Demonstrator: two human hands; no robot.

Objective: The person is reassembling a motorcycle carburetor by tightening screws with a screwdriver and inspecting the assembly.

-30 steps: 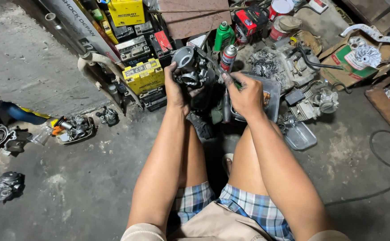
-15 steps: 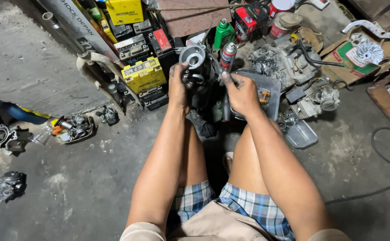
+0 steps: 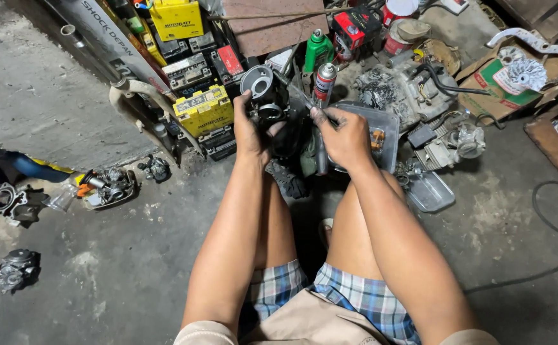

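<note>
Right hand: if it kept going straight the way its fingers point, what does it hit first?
The right hand points up-left. Likely the spray can first, just beyond its fingertips; depth is unclear, so it might meet the carburetor instead.

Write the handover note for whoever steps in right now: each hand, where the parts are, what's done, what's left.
Left hand: gripping a dark metal carburetor, held up off the floor with its round opening facing up.
Right hand: closed around a thin tool, too small to identify; its tip points at the carburetor.
Nearby: clear plastic tray just behind the right hand, spray can upright between the hands, yellow battery to the left, engine parts to the right on the concrete floor.
Done: carburetor is in hand.
Left: cannot tell how far the work on it has got.
</note>
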